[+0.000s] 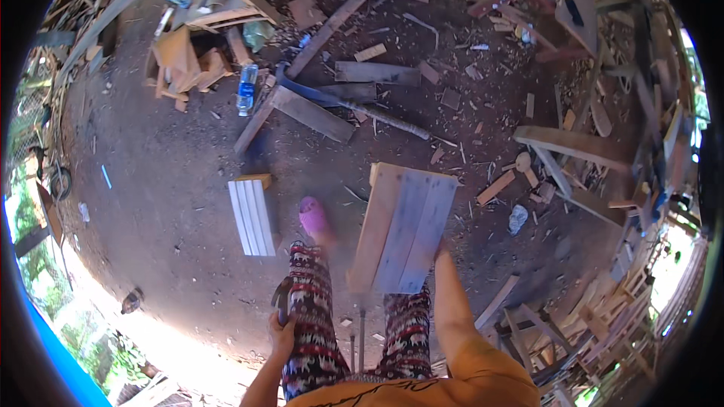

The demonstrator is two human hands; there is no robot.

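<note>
My left hand (pixel 281 335) is closed round the handle of a hammer (pixel 283 298), held upright beside my left leg. With my right hand (pixel 440 247) I grip the right edge of a wooden box-like piece (pixel 407 230), its top made of several planks side by side. It is tilted in front of my right leg; most of my right fingers are hidden at its edge. On the ground to the left stands a smaller slatted wooden piece (pixel 253 217) with pale slats. A pink shoe (pixel 312 215) is on my left foot, between the two pieces.
Ahead lie loose boards (pixel 313 113) and a long tool with a curved bluish head (pixel 302 89). A plastic bottle (pixel 246 90) stands near a broken wooden crate (pixel 177 60). Wood scraps (pixel 495 188) and a clear crumpled bag (pixel 517 218) lie to the right, before piled timber (pixel 577 147).
</note>
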